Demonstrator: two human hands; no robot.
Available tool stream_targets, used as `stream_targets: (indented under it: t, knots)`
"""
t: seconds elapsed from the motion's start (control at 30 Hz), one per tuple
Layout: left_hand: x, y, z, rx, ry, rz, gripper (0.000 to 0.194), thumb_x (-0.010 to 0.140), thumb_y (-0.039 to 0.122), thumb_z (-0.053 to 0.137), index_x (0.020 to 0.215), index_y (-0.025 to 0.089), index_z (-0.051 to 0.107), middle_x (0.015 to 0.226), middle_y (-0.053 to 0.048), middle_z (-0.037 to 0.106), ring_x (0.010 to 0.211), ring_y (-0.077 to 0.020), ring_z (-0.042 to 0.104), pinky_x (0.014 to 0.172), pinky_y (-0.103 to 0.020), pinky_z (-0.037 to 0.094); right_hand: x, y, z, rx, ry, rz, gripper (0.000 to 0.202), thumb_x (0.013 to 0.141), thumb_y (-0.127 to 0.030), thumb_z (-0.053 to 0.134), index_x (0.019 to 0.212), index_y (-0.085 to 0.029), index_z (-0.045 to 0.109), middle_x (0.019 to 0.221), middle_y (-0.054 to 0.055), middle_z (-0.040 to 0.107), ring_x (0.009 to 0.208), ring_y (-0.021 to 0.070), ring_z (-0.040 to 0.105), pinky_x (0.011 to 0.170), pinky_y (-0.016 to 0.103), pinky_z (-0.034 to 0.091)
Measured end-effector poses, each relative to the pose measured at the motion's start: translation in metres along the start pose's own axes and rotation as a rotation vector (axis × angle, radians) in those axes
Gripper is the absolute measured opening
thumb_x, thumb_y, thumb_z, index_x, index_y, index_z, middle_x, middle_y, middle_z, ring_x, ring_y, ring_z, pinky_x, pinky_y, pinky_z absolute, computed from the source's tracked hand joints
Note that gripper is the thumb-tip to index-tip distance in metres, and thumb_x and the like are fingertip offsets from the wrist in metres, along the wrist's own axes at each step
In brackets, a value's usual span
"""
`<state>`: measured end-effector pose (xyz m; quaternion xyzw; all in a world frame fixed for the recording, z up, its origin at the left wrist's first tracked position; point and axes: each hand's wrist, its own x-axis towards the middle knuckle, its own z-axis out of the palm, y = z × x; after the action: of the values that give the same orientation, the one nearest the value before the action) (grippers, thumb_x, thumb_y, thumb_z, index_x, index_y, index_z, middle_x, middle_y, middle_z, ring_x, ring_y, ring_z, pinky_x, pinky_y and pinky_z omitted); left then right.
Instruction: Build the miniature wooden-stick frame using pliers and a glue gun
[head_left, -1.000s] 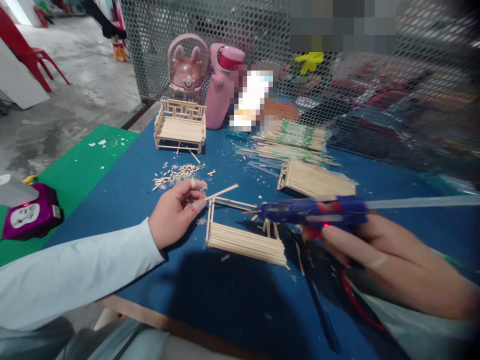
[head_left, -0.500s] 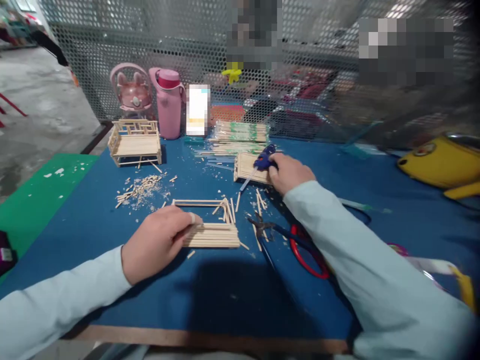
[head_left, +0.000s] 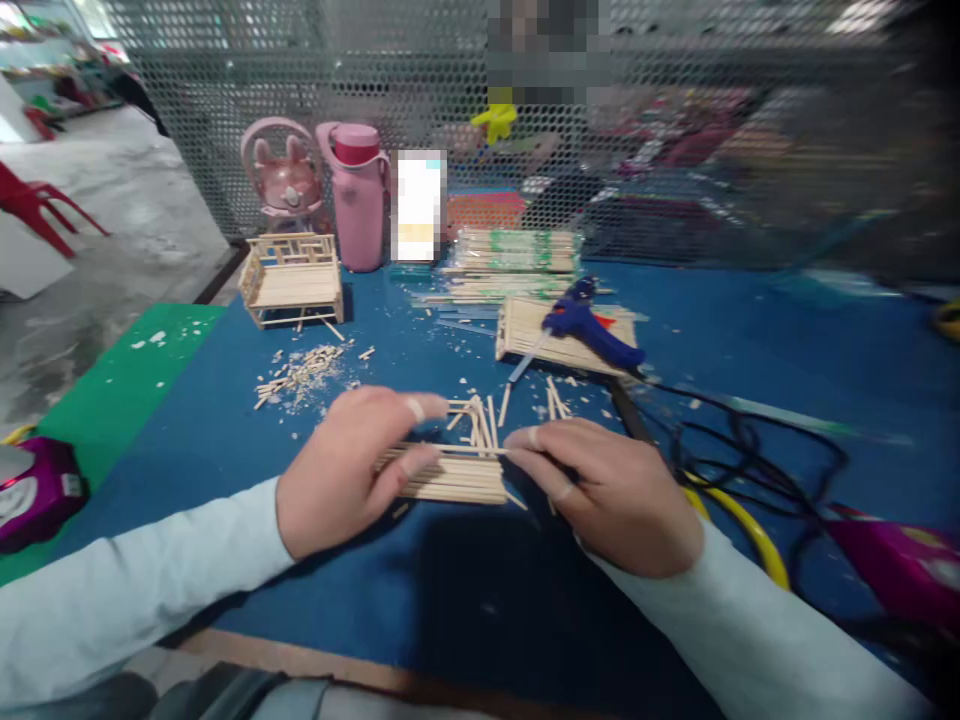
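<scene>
On the blue tabletop, a flat panel of thin wooden sticks lies below a small frame of sticks. My left hand is over the panel's left part, thumb on the sticks and forefinger raised apart from it. My right hand pinches the right end of a single wooden stick along the panel's upper edge. A blue glue gun, a clear glue stick at its front, rests on another stick panel further back.
Cut stick pieces lie at the left, before a small wooden stick bed. A pink bottle, a phone and wrapped stick bundles stand or lie along the mesh screen. Black cables tangle at the right.
My right hand has let go of the glue gun, leaving it on the rear panel, and come nearer to pinch the stick. My left forefinger has lifted away from the thumb. The view has shifted.
</scene>
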<state>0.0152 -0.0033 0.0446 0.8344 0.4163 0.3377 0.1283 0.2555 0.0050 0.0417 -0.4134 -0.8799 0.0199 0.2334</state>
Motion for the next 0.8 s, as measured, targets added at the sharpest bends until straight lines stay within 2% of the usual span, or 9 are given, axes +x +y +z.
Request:
stream_targets:
  t: [0.07, 0.1, 0.13, 0.2, 0.3, 0.4, 0.6, 0.7, 0.8]
  knots:
    - [-0.001, -0.014, -0.008, -0.071, 0.151, -0.214, 0.026, 0.088, 0.025, 0.048, 0.111, 0.017, 0.056, 0.102, -0.008, 0.065, 0.092, -0.0184, 0.059, 0.085, -0.032, 0.045, 0.002, 0.005, 0.007, -0.010, 0.054, -0.036, 0.022, 0.090, -0.022, 0.045, 0.078, -0.021, 0.063, 0.073, 0.002, 0.071, 0.071, 0.0154, 0.065, 0.068, 0.026, 0.047]
    - [-0.002, -0.022, -0.010, -0.140, 0.203, -0.344, 0.025, 0.088, 0.025, 0.046, 0.110, 0.017, 0.055, 0.095, -0.006, 0.064, 0.083, -0.0161, 0.060, 0.079, -0.031, 0.047, 0.003, 0.006, 0.009, -0.017, 0.062, -0.053, 0.022, 0.090, -0.021, 0.046, 0.078, -0.020, 0.063, 0.073, 0.003, 0.071, 0.071, 0.0156, 0.065, 0.068, 0.027, 0.046]
    - [-0.004, -0.030, -0.012, -0.231, 0.199, -0.472, 0.024, 0.088, 0.027, 0.045, 0.108, 0.017, 0.054, 0.084, -0.003, 0.062, 0.070, -0.0134, 0.058, 0.068, -0.028, 0.048, 0.003, 0.006, 0.012, -0.021, 0.056, -0.070, 0.021, 0.090, -0.021, 0.046, 0.077, -0.020, 0.063, 0.073, 0.003, 0.070, 0.070, 0.0156, 0.065, 0.067, 0.027, 0.046]
    - [-0.010, -0.044, -0.011, -0.466, 0.114, -0.692, 0.021, 0.087, 0.028, 0.044, 0.103, 0.016, 0.050, 0.070, 0.002, 0.057, 0.049, -0.0092, 0.050, 0.047, -0.022, 0.044, 0.005, 0.005, 0.015, -0.026, 0.032, -0.098, 0.022, 0.091, -0.021, 0.045, 0.077, -0.020, 0.062, 0.072, 0.003, 0.070, 0.068, 0.0156, 0.064, 0.065, 0.027, 0.046]
    - [-0.017, -0.053, -0.005, -0.717, -0.051, -0.851, 0.023, 0.083, 0.027, 0.048, 0.103, 0.017, 0.045, 0.070, 0.003, 0.055, 0.042, -0.0072, 0.048, 0.035, -0.018, 0.038, 0.007, 0.003, 0.016, -0.024, 0.011, -0.113, 0.023, 0.091, -0.021, 0.044, 0.076, -0.020, 0.061, 0.069, 0.002, 0.067, 0.064, 0.0151, 0.061, 0.061, 0.028, 0.045]
    - [-0.019, -0.049, 0.000, -0.811, -0.122, -0.891, 0.027, 0.081, 0.025, 0.050, 0.106, 0.017, 0.043, 0.072, 0.003, 0.055, 0.045, -0.0073, 0.051, 0.035, -0.017, 0.041, 0.008, 0.004, 0.017, -0.028, 0.005, -0.117, 0.024, 0.092, -0.022, 0.043, 0.074, -0.019, 0.060, 0.065, 0.002, 0.065, 0.061, 0.0150, 0.059, 0.060, 0.028, 0.044]
    - [-0.019, -0.041, 0.000, -0.797, -0.071, -0.882, 0.029, 0.080, 0.025, 0.052, 0.107, 0.017, 0.043, 0.069, 0.005, 0.048, 0.048, -0.0081, 0.050, 0.037, -0.019, 0.043, 0.008, 0.004, 0.016, -0.065, -0.003, -0.137, 0.024, 0.092, -0.022, 0.043, 0.076, -0.018, 0.060, 0.067, 0.003, 0.065, 0.063, 0.0153, 0.060, 0.061, 0.028, 0.044]
    - [-0.022, -0.040, 0.000, -0.682, -0.007, -0.798, 0.027, 0.079, 0.025, 0.052, 0.104, 0.017, 0.047, 0.070, 0.005, 0.047, 0.050, -0.0077, 0.047, 0.041, -0.020, 0.042, 0.009, 0.002, 0.014, -0.064, -0.002, -0.138, 0.025, 0.092, -0.023, 0.042, 0.075, -0.019, 0.060, 0.066, 0.002, 0.065, 0.062, 0.0150, 0.060, 0.061, 0.028, 0.044]
    - [-0.025, -0.039, -0.001, -0.451, 0.050, -0.606, 0.018, 0.079, 0.018, 0.051, 0.096, 0.016, 0.055, 0.076, 0.000, 0.054, 0.062, -0.0104, 0.051, 0.059, -0.025, 0.046, 0.009, 0.001, 0.014, -0.052, -0.009, -0.123, 0.026, 0.092, -0.023, 0.042, 0.074, -0.019, 0.059, 0.066, 0.002, 0.065, 0.062, 0.0147, 0.059, 0.061, 0.028, 0.044]
